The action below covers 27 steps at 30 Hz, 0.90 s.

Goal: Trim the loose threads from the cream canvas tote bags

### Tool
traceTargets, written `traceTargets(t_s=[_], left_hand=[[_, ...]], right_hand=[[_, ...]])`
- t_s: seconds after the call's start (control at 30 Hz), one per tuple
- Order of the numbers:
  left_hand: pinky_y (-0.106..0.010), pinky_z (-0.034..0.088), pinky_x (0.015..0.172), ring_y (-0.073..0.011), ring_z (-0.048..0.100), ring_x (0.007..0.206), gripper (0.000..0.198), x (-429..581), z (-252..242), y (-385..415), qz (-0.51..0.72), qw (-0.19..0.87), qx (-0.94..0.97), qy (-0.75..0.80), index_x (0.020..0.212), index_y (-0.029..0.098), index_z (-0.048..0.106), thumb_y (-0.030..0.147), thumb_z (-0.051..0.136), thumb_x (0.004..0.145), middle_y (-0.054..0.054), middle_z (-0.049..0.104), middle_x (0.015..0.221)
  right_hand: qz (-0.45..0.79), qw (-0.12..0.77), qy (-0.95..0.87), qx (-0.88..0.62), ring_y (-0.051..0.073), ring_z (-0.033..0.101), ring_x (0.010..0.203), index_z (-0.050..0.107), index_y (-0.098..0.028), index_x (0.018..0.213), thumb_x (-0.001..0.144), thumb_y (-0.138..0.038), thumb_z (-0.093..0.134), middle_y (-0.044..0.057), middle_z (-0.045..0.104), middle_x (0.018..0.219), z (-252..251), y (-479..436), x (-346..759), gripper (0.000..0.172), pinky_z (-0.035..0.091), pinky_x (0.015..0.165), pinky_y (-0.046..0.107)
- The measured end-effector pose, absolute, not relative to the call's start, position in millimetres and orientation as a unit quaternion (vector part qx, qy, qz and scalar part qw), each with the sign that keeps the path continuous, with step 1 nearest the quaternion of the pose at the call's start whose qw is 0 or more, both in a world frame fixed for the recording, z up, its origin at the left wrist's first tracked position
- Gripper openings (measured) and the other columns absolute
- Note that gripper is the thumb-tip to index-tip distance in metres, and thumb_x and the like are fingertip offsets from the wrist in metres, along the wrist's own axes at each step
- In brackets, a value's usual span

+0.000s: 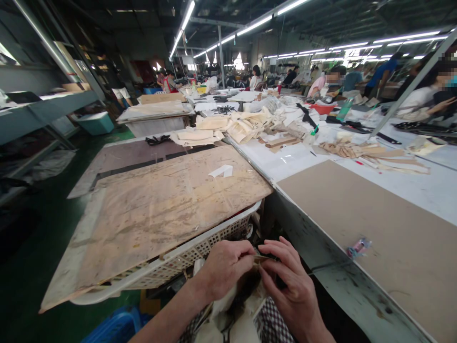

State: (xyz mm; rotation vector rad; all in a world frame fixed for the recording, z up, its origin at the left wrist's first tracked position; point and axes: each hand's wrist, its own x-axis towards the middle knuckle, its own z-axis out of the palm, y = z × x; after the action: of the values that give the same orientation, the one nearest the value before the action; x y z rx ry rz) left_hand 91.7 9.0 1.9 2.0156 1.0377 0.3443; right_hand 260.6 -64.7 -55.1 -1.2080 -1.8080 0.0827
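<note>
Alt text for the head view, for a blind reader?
Left hand and right hand pinch a small thin piece together, low in frame, beside a white basket covered by a worn board. A long worktable strewn with beige pieces stretches ahead.

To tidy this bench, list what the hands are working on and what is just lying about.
In hand: thin tan piece, pinched between left hand and right hand.

Lying about: stained board, white perforated basket under it, white paper scrap, brown cardboard sheet, small wrapped item on it, beige cut pieces farther back.

Tiny, half-hidden piece (263, 257), indistinct
</note>
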Motion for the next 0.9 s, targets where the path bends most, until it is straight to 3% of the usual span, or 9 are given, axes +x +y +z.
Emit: traceTargets(t_s=[0.33, 0.57, 0.77, 0.9], left_hand=[[-0.020, 0.042, 0.067, -0.0148, 0.063, 0.074, 0.024, 94, 1, 6, 0.135, 0.406, 0.805, 0.411, 0.080, 0.021, 0.071, 0.019, 0.048, 0.086, 0.002, 0.070, 0.076], [-0.020, 0.042, 0.066, -0.0137, 0.062, 0.074, 0.027, 93, 2, 5, 0.131, 0.381, 0.839, 0.366, 0.086, 0.020, 0.069, 0.019, 0.043, 0.093, 0.002, 0.069, 0.080], [-0.022, 0.042, 0.072, -0.0150, 0.064, 0.080, 0.011, 90, -2, 1, 0.149, 0.352, 0.860, 0.340, 0.094, 0.020, 0.067, 0.021, 0.064, 0.083, 0.002, 0.071, 0.089], [-0.020, 0.043, 0.072, -0.0129, 0.066, 0.079, 0.016, 92, -15, 0, 0.187, 0.343, 0.852, 0.349, 0.090, 0.019, 0.070, 0.012, 0.056, 0.087, 0.002, 0.073, 0.087]], right_hand=[[0.003, 0.508, -0.713, -0.483, 0.023, 0.063, 0.101, 0.064, -0.021, 0.100, 0.083, -0.002, 0.062, 0.005, 0.070, 0.100, -55, -68, 258, 0.026, 0.044, 0.102, 0.057], [0.005, 0.512, -0.704, -0.492, 0.022, 0.061, 0.104, 0.065, -0.020, 0.101, 0.084, -0.002, 0.061, 0.006, 0.067, 0.103, -58, -67, 258, 0.025, 0.046, 0.101, 0.054], [0.028, 0.488, -0.696, -0.526, 0.022, 0.056, 0.112, 0.065, -0.022, 0.100, 0.089, -0.009, 0.059, 0.007, 0.063, 0.105, -55, -69, 258, 0.018, 0.046, 0.102, 0.044], [0.062, 0.479, -0.683, -0.547, 0.019, 0.059, 0.108, 0.065, -0.023, 0.097, 0.090, -0.011, 0.056, 0.006, 0.062, 0.106, -52, -74, 255, 0.016, 0.052, 0.094, 0.032]])
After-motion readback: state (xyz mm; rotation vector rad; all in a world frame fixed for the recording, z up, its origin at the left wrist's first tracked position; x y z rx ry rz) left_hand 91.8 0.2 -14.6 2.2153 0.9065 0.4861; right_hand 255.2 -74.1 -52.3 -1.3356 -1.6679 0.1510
